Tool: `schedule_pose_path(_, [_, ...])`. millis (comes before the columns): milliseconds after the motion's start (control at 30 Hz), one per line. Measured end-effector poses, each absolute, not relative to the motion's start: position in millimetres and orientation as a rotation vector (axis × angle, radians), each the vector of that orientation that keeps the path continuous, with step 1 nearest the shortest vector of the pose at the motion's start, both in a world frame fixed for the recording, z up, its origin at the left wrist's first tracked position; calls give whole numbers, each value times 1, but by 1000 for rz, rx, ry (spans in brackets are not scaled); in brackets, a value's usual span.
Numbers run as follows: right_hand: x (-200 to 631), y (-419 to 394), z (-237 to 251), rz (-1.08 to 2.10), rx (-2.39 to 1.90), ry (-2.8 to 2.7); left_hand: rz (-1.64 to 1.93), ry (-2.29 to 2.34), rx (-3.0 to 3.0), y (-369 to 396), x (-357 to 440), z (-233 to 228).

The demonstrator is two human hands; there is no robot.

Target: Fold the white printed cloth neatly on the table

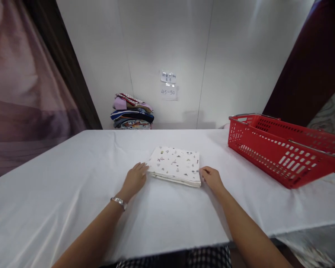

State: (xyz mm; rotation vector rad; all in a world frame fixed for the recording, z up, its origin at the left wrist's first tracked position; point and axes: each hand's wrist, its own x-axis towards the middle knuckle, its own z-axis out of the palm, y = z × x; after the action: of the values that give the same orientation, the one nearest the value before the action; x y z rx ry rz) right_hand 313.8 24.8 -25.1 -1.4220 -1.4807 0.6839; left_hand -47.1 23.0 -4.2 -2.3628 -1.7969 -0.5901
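A folded white cloth (pixel 175 163) with small scattered prints lies flat in several layers on the white-covered table (pixel 167 219). My left hand (pixel 135 178) rests at its left edge, fingers stretched out and touching the near left corner. On the other side, my right hand (pixel 211 176) has its fingers curled with the thumb close to them, at the cloth's right edge by the near corner. It seems to pinch that edge, though the fingertips are partly hidden.
A red plastic basket (pixel 270 150) with metal handles stands on the right of the table. Behind the table's far edge is a stack of folded fabrics (pixel 132 113). Paper labels (pixel 169 91) are stuck to the white wall. A pink curtain (pixel 25 89) hangs at left.
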Motion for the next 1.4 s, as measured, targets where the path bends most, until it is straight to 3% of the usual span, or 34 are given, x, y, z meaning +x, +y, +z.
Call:
schedule_pose_path(267, [317, 27, -21, 663, -1425, -1328, -667, -1363, -2742, -8, 54, 5])
schedule_pose_path(567, [324, 26, -21, 653, -1434, -1338, -595, -1234, -2863, 2, 144, -6])
schedule_pose_path(733, [319, 26, -14, 510, -1427, -1441, -593, -1209, -2841, 1, 149, -21])
schedule_pose_path(1000, [260, 56, 24, 295, -1266, -2071, -683, -1207, -2880, 0, 149, -11])
schedule_pose_path(1167, [273, 94, 1, 348, -1751, -2139, -676, -1211, -2906, -2, 148, -9])
schedule_pose_path(1400, [301, 108, -36, 366, -1590, -2107, -674, -1113, -2979, -7, 117, -12])
